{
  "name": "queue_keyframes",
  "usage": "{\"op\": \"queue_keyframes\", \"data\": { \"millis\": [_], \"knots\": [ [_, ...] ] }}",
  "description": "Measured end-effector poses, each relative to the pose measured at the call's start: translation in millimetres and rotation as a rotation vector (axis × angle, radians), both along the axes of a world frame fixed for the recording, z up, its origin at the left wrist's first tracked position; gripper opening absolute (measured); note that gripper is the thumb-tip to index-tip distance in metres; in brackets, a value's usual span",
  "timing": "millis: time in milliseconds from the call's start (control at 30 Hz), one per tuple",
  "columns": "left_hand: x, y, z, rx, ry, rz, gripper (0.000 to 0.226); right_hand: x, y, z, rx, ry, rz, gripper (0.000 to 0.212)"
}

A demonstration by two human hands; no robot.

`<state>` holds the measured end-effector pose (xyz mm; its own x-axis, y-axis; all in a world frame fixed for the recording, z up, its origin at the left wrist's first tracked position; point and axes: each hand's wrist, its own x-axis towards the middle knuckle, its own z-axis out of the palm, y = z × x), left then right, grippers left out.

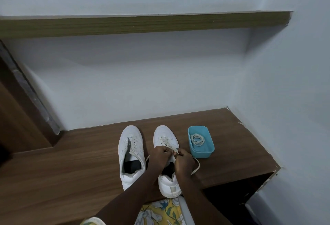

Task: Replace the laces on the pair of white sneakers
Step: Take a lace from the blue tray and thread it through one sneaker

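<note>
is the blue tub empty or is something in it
Not empty: the blue tub holds a coiled white lace lying on its floor, with the rest of the floor bare.

Reaching forward with both bare forearms, drawing together toward the wrists. Pinching the lace (pixel 198 166) in the left hand (pixel 160 155), fingers curled, knuckles up. Gripping the same lace in the right hand (pixel 184 160), fingers curled, just beside the left.
</note>
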<state>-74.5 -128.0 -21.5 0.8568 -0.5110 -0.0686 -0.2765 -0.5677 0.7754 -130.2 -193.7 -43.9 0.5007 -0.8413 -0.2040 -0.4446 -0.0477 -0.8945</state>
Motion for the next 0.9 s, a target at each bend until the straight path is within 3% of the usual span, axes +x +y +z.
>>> {"op": "queue_keyframes", "data": {
  "millis": [167,333,533,667,900],
  "knots": [
    [5,-7,1,0.028,0.007,0.004,0.026,-2,2,3,0.023,-0.019,-0.004,0.029],
    [10,-8,4,0.067,0.055,-0.012,0.022,-7,1,8,0.249,-0.286,-0.134,0.023],
    [12,-1,4,-0.029,0.083,-0.016,0.011,0,-11,8,0.423,-0.274,-0.077,0.013],
    [13,5,8,-0.098,0.085,-0.058,0.016,3,-17,15,0.491,-0.291,-0.122,0.015],
    [23,18,14,-0.046,0.002,-0.142,0.014,-5,-29,40,0.776,-0.619,-0.399,0.019]
  ]
}}
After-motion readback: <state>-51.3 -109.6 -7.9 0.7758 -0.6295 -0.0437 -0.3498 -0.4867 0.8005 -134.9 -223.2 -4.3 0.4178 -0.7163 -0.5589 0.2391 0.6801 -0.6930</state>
